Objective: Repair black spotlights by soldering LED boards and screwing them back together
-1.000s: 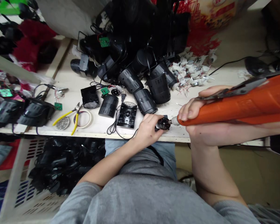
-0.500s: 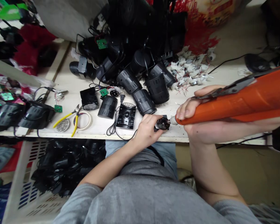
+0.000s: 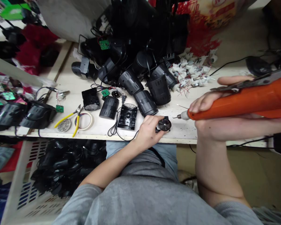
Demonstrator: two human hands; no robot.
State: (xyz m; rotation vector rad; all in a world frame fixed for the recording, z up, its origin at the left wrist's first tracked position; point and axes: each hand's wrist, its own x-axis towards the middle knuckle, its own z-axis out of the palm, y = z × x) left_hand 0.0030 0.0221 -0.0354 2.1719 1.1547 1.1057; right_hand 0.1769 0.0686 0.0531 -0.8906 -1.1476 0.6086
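My left hand is closed round a small black plastic part with a round disc face, held on the table near its front edge. The disc faces up, and the fingers hide the rest of the part. In my right hand is an orange electric screwdriver. Its bit points left and stands a short way to the right of the disc, not touching it. To the left of my left hand lies an opened black housing half with a cord and plug.
Black cylindrical housings are heaped at the back. White motor-like parts with red wires lie right of them. Yellow-handled pliers, a tape roll and a dish of screws sit left. A white crate of black parts stands below.
My right hand has drawn the electric screwdriver back to the right, so its bit has come off the disc. My left hand keeps its hold on the black part.
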